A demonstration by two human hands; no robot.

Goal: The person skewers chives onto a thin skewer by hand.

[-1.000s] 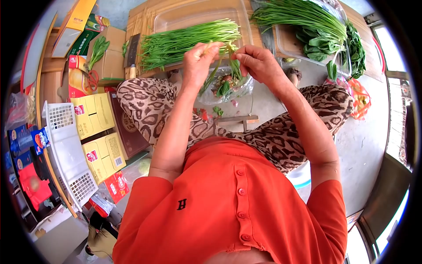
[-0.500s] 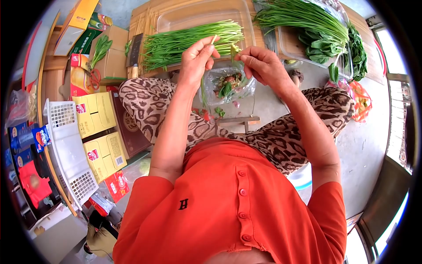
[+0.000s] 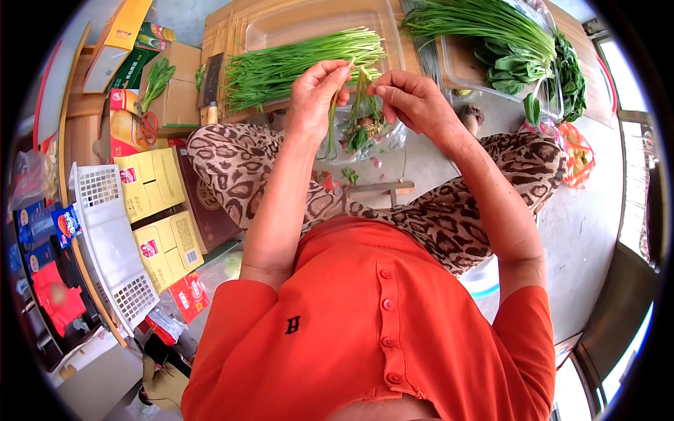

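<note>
My left hand (image 3: 319,95) pinches the pale end of a garlic chive, whose green leaves hang below the fingers. Close beside it, my right hand (image 3: 414,102) is closed at the fingertips on a thin strip of chive leaf. Loose chive strands (image 3: 362,98) dangle between the two hands. Below them an open clear plastic bag (image 3: 388,142) holds scraps of leaves and roots. Behind my hands, a thick bundle of garlic chives (image 3: 281,67) lies in a clear plastic tray (image 3: 316,15), pale ends to the right.
At the right, another tray (image 3: 456,70) carries long chives and leafy greens (image 3: 505,67). A cleaver (image 3: 211,84) lies left of the bundle. Red scissors (image 3: 149,128), yellow boxes (image 3: 166,247) and a white basket (image 3: 105,231) are on the left. A small wooden stool (image 3: 382,188) stands between my legs.
My right hand has shifted slightly left and down. More chive strands now hang between the hands, over the bag. The left hand stays nearly in place.
</note>
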